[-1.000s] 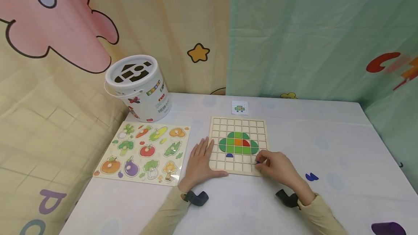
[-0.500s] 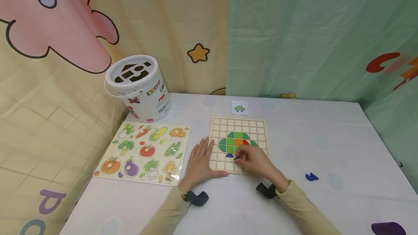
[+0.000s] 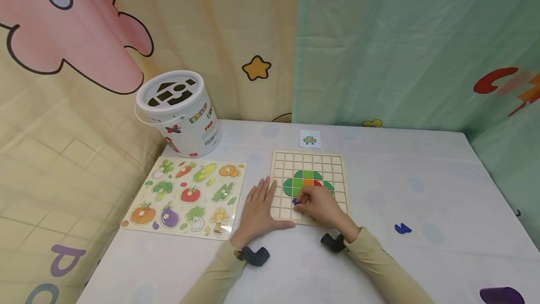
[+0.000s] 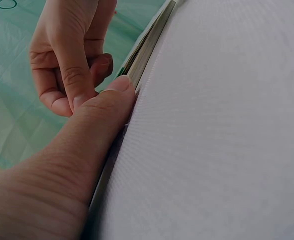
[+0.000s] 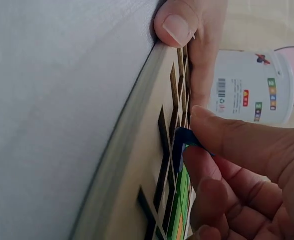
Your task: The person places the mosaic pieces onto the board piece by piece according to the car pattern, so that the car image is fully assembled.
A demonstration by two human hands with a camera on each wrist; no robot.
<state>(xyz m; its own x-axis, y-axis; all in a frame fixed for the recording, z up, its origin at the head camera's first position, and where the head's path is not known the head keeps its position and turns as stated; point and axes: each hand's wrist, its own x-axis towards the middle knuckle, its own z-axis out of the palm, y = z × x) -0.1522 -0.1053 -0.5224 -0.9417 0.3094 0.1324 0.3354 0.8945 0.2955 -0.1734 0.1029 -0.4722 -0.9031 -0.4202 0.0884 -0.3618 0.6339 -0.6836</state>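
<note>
The right hand pinches a blue piece over the grid board; the left hand, fingers flat, steadies its left edge.

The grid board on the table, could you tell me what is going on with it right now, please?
A person is filling the wooden grid board with coloured tiles. The left hand lies flat on the board's left edge, thumb along its near edge. The right hand pinches a small blue tile at a cell just below the green, orange and red picture already laid. Another blue piece lies on the table to the right, and a pattern card sits behind the board.
</note>
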